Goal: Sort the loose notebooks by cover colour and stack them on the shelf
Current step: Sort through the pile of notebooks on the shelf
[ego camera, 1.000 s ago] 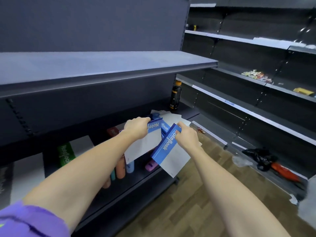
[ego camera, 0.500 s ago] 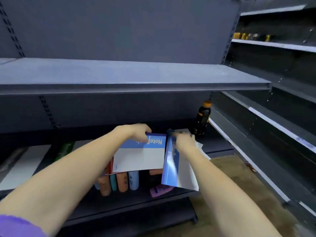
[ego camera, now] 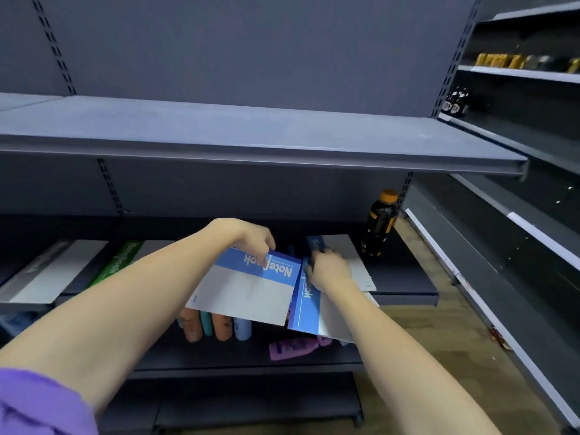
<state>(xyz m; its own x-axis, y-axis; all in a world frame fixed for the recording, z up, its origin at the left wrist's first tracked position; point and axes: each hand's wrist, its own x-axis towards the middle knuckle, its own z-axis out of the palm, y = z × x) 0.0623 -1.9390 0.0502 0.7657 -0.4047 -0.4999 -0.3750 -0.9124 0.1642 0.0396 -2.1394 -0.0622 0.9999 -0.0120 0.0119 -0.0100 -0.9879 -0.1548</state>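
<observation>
Blue-and-white paper notebook w/ "NoteBook" on its blue band (ego camera: pixel 251 287) is held flat over the middle shelf, pinched at its far edge by the left hand (ego camera: pixel 251 238), fingers curled over the band. Just right of it, edges touching, a second blue-and-white notebook (ego camera: pixel 309 309) hangs over the dark grey metal shelf (ego camera: pixel 405 291); the right hand (ego camera: pixel 328 268) rests on its top end, fingers curled over it, exact hold can't tell. Behind that hand a third blue-banded notebook (ego camera: pixel 342 249) lies flat on the shelf. Upright dark bottle w/ orange cap (ego camera: pixel 379 224) stands near, right of it. Left along the shelf: green-spined notebook (ego camera: pixel 120 260), then a grey-white one (ego camera: pixel 47 271). Lower shelf, partly hidden by the held notebooks: orange, teal & pale-blue tubes (ego camera: pixel 216 324) side by side, and a flat purple packet (ego camera: pixel 292 348).
</observation>
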